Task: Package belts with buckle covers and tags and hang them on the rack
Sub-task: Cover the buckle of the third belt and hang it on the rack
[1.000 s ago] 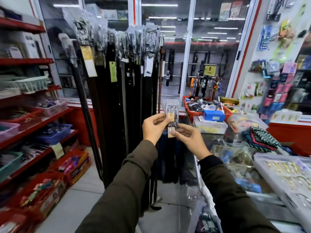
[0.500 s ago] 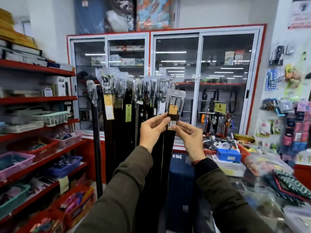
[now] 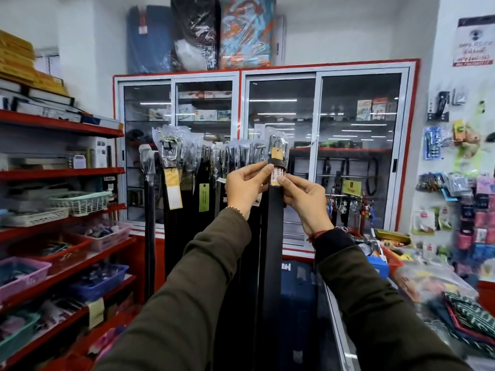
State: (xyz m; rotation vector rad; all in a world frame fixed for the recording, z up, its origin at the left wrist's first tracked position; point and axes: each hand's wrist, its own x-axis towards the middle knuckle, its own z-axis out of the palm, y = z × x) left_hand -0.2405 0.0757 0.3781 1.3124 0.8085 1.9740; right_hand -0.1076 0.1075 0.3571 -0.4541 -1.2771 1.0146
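I hold a black belt (image 3: 272,236) upright in front of me, its strap hanging straight down. Its buckle sits inside a clear plastic cover (image 3: 278,147) with a tan tag (image 3: 277,153) on it. My left hand (image 3: 245,187) pinches the belt just below the buckle from the left. My right hand (image 3: 305,195) pinches a white printed label (image 3: 277,177) there from the right. Just behind and to the left, several packaged dark belts (image 3: 203,183) with yellow and green tags hang on the rack.
Red shelves (image 3: 61,172) with baskets of small goods line the left. A glass display cabinet (image 3: 316,156) with a red frame stands behind the rack. A glass counter (image 3: 417,290) piled with goods is at the right, and packets hang on the right wall.
Both hands have lifted the belt from below chest height up to the level of the hanging buckles. My view has tilted upward, so the cabinet top now shows.
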